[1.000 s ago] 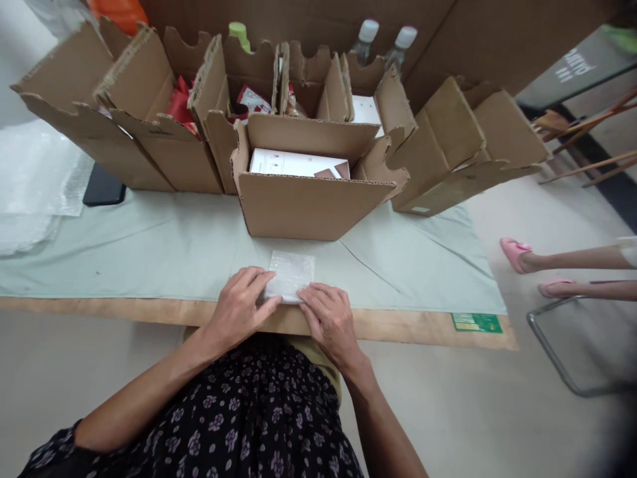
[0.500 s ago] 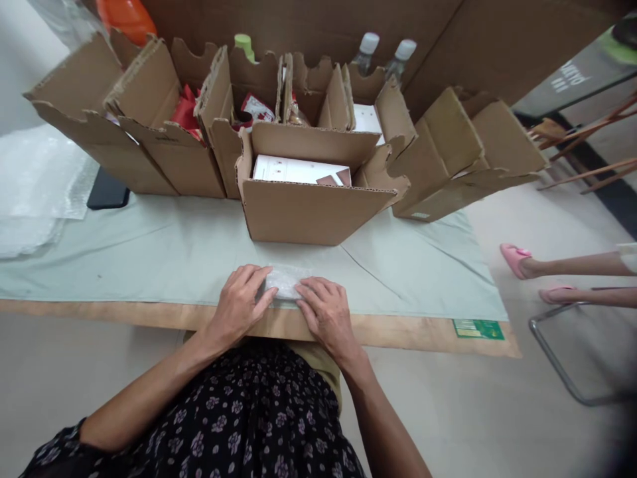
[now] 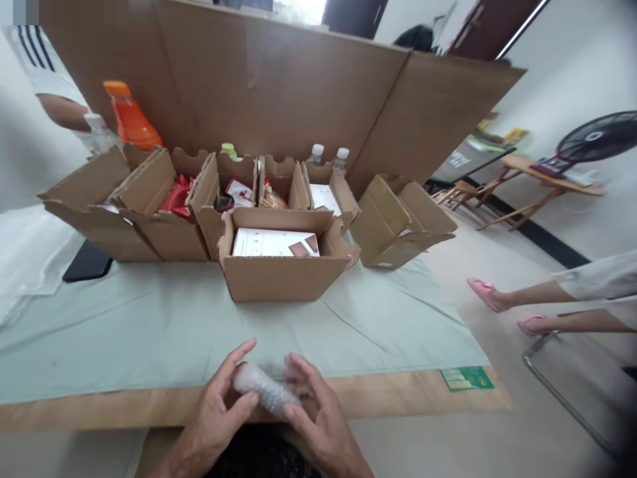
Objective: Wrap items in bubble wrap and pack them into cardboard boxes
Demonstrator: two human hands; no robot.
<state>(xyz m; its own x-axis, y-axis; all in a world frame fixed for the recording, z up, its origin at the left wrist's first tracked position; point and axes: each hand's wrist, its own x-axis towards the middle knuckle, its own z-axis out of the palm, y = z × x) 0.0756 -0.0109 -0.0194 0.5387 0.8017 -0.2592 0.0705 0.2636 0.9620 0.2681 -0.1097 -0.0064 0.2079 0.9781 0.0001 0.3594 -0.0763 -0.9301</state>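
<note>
A small roll of bubble wrap [image 3: 266,390] is between my two hands above the table's front edge, tilted down to the right. What is inside it, if anything, I cannot make out. My left hand [image 3: 222,401] holds its left end with the thumb in front and the fingers behind, the index finger raised. At the right end, my right hand [image 3: 318,415] grips with its thumb on the wrap, and its fingers are partly blurred. Beyond the hands stands a cardboard box [image 3: 283,279] holding a white carton [image 3: 266,243].
Several cut cardboard boxes [image 3: 144,232] line the back, some with packets inside. An orange bottle [image 3: 132,119] stands behind them. At left lie bubble wrap sheets [image 3: 30,252] and a black phone [image 3: 88,261]. A person's legs [image 3: 542,292] are at right, near a metal frame [image 3: 562,392].
My hands have lifted the bubble wrap off the cloth and tilted it, drawing it towards me. The view has risen, showing more of the room at the back.
</note>
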